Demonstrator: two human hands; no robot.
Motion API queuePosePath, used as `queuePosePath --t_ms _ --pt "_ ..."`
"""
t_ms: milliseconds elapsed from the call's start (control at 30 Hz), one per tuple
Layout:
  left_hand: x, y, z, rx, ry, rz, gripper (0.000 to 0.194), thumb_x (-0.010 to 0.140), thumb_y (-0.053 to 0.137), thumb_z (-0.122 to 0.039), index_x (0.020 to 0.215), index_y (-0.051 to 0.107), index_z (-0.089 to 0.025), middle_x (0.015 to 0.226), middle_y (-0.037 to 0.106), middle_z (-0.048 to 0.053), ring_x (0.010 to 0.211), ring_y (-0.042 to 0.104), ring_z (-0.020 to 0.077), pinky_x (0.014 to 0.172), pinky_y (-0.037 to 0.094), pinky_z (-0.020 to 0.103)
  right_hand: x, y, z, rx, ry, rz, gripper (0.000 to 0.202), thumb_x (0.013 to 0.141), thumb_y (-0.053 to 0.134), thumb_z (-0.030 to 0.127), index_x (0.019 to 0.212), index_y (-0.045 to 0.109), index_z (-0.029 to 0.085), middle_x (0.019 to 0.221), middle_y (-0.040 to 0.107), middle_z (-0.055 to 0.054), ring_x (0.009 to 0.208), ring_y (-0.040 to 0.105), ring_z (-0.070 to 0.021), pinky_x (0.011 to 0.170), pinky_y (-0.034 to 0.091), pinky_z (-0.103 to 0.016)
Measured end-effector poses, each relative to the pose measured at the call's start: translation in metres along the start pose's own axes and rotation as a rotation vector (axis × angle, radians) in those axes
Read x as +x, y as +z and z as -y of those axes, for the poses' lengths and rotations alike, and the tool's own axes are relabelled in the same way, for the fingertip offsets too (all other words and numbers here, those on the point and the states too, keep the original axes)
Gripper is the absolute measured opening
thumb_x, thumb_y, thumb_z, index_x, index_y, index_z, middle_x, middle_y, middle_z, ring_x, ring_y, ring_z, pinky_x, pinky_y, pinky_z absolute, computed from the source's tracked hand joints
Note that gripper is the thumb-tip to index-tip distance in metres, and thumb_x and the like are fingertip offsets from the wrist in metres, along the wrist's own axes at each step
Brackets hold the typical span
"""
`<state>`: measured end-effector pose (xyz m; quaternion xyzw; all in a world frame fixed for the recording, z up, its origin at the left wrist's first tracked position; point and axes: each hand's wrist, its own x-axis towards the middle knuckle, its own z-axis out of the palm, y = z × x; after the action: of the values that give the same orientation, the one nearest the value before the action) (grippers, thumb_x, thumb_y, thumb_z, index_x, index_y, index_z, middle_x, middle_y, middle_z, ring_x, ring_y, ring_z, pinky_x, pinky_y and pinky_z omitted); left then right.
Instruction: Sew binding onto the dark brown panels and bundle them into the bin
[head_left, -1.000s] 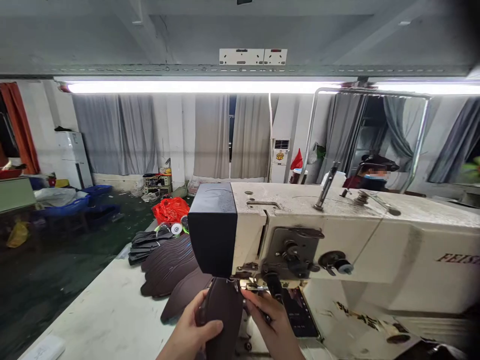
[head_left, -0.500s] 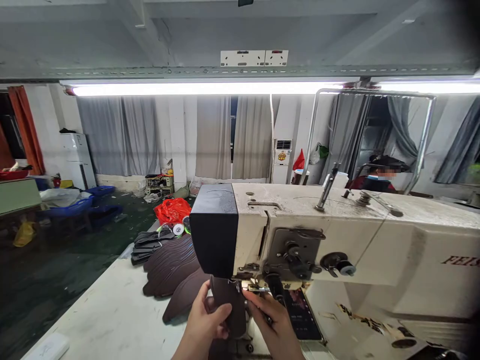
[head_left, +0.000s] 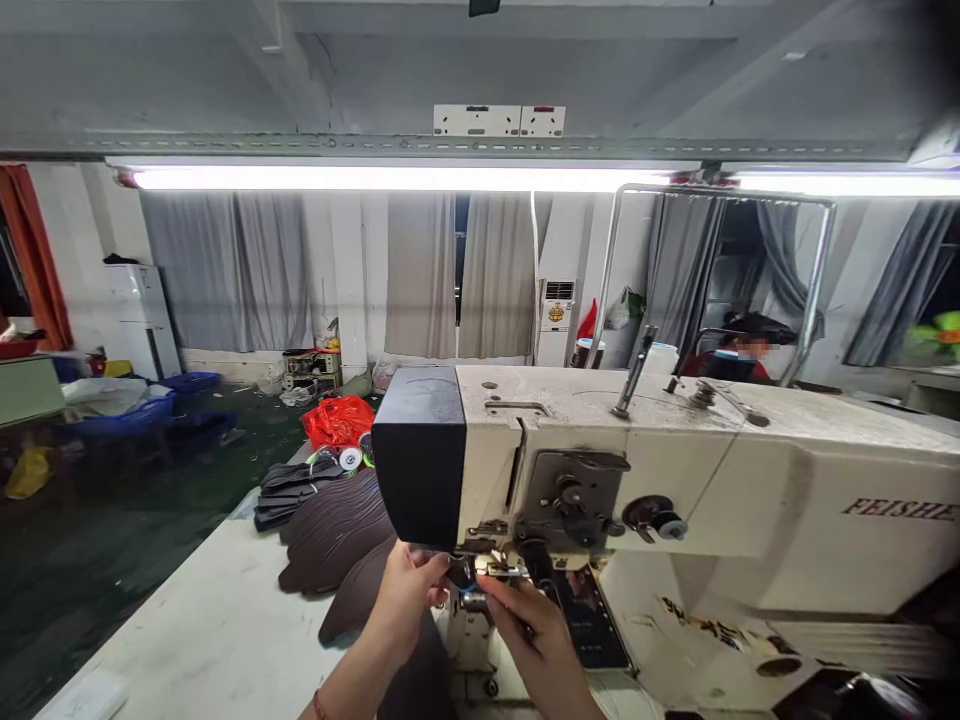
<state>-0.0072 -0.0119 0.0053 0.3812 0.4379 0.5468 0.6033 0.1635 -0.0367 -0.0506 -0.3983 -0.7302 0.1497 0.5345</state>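
A white sewing machine [head_left: 697,480] with a black end cover fills the right side. Under its head, my left hand [head_left: 405,598] pinches the edge of a dark brown shaped piece [head_left: 424,672], which hangs down behind my forearm. My right hand [head_left: 538,630] is at the other side of the needle area, index fingertip close to the presser foot [head_left: 491,568]. Its other fingers are curled, and a small dark thing shows in them that I cannot make out. A stack of similar brown pieces [head_left: 330,535] lies on the white table [head_left: 195,610] to the left.
Bundled black pieces [head_left: 289,490], thread spools [head_left: 349,459] and a red plastic bag [head_left: 337,422] sit behind the stack. A phone [head_left: 592,625] lies under the machine arm. A thread stand [head_left: 616,270] rises above. A person in a dark cap [head_left: 757,328] sits beyond the machine.
My left hand has risen closer to the needle, and the brown piece has swung from upright facing me to hanging lower behind my forearm. My right hand stays near the presser foot. The view shifts slightly.
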Motion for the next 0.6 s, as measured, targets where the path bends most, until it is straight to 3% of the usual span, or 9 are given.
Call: queuePosePath --t_ms 233,600 --pt "0.0098 0.0005 -0.0029 0.033 0.026 0.033 0.023 0.053 0.064 -0.019 0.072 0.052 -0.016 0.058 0.056 -0.004 0.048 0.047 0.0057 0.045 0.033 0.018 0.002 -0.0002 0.0019 -0.032 -0.037 -0.049 0.023 0.087 0.058 0.022 0.105 0.07 0.027 0.088 0.072 -0.004 0.079 0.069 -0.0152 0.07 0.055 -0.02" --pt "0.011 -0.005 0.0045 0.032 0.061 0.046 0.02 0.058 0.066 -0.021 0.074 0.054 -0.014 0.063 0.058 -0.003 0.048 0.048 0.0056 0.046 0.033 0.018 0.0033 -0.0008 0.0093 -0.001 -0.025 -0.047 0.021 0.087 0.057 0.025 0.103 0.071 0.027 0.084 0.072 -0.004 0.075 0.068 -0.0152 0.069 0.055 -0.021"
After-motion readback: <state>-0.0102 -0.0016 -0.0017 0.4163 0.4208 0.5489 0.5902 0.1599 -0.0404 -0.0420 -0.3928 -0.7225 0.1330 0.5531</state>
